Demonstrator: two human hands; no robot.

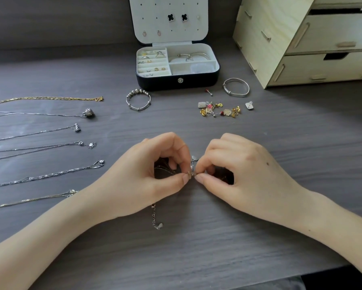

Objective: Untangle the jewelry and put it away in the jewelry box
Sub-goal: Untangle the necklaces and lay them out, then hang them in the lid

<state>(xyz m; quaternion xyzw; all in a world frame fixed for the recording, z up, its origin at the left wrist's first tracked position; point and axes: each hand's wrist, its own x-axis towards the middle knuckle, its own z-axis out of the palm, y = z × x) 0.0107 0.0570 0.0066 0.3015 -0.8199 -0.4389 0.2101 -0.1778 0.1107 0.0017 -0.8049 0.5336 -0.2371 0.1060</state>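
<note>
My left hand and my right hand meet at the middle of the table, each pinching a thin tangled chain between thumb and forefinger. A silver tail of chain with a small tag trails out from under my left palm. The black jewelry box stands open at the back, its white lid upright, with rings, earrings and a bangle in its compartments. Most of the tangle is hidden under my fingers.
Several necklaces lie stretched out in rows on the left. A beaded bracelet, a silver bangle and a heap of small earrings and charms lie before the box. A wooden drawer unit stands at the back right.
</note>
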